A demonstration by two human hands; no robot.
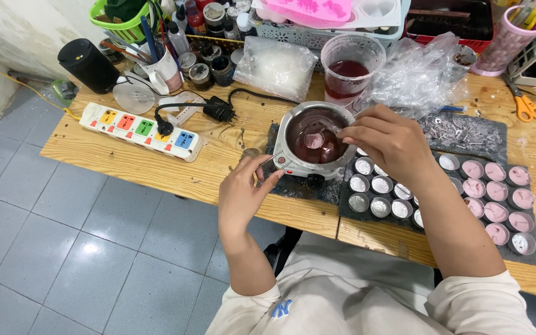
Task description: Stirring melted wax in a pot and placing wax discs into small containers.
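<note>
Left hand: the left hand (243, 192) pinches the short handle of the small round metal melting pot (315, 138) between thumb and fingertips, at the pot's near-left side.
Right hand: the right hand (387, 141) hovers over the pot's right rim, fingers curled together around a thin stirring tool (336, 131) that dips into the liquid; the grip itself is partly hidden.
Pot: it stands on a dark mat (293, 185) near the front edge of the pale wooden table (156, 170), filled with dark reddish-brown melted wax.
Cups: small round metal cups (370, 186) lie in rows just right of the pot; those nearer it look empty, while the pink-filled cups (497, 211) sit farther right.
Behind the pot: a clear plastic beaker of dark red liquid (350, 67) stands just beyond it.
Left of the pot: a white power strip with coloured sockets (141, 130) lies well apart, with a black plug (218, 110) near it.
Far right: orange-handled scissors (525, 105) rest on the table.
</note>
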